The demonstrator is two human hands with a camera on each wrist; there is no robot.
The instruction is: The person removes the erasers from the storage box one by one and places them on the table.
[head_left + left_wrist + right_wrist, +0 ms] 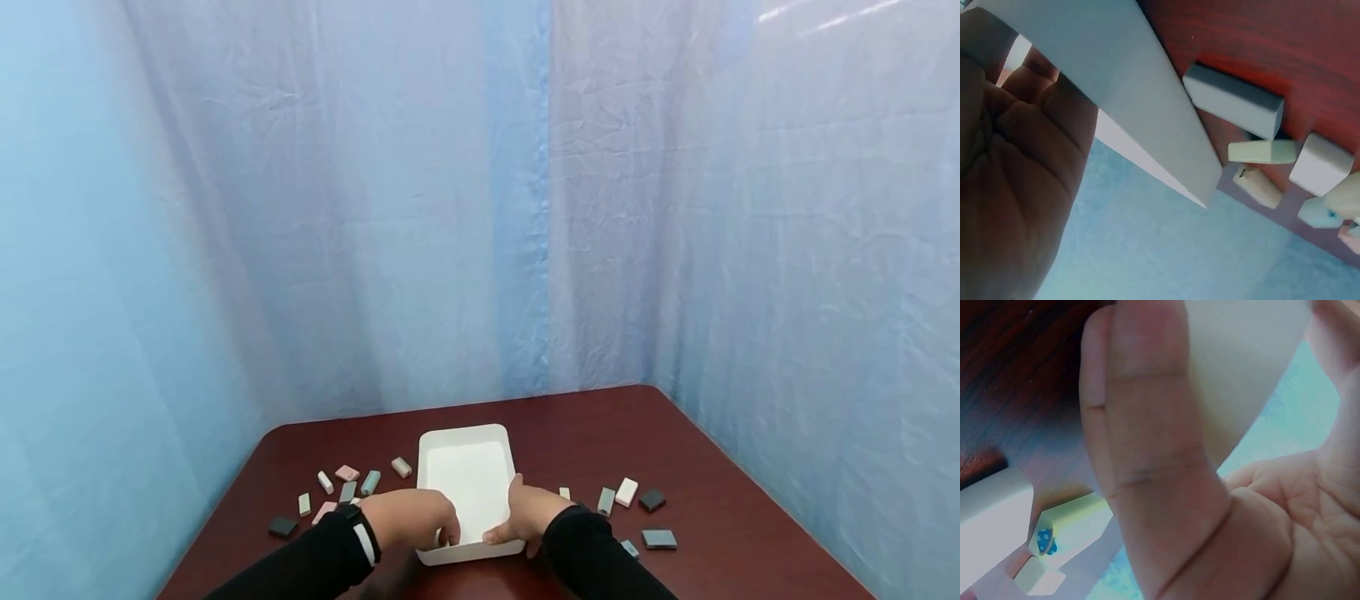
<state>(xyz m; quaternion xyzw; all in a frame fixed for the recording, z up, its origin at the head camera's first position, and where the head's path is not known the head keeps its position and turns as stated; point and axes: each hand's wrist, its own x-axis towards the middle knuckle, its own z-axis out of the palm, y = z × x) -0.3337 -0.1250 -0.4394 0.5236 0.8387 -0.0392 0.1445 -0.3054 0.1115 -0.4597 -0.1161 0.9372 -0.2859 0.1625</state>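
A white rectangular tray [467,475] lies on the table between my hands. My left hand [420,517] reaches over its near left corner, fingers bent down inside the wall. In the left wrist view, the tray wall [1116,75] hides the fingertips of that hand [1022,162], and I cannot tell whether they hold anything. My right hand [528,515] grips the near right side of the tray, thumb inside and fingers outside. The right wrist view shows the fingers [1154,425] of this hand along the outside of the wall.
Several small blocks in pink, white, grey and green lie left of the tray, among them a dark block [283,527] and a teal block [371,482]. Right of it are a white block [626,492], a grey block [659,539] and others. Curtains [450,208] hang behind the table [585,433].
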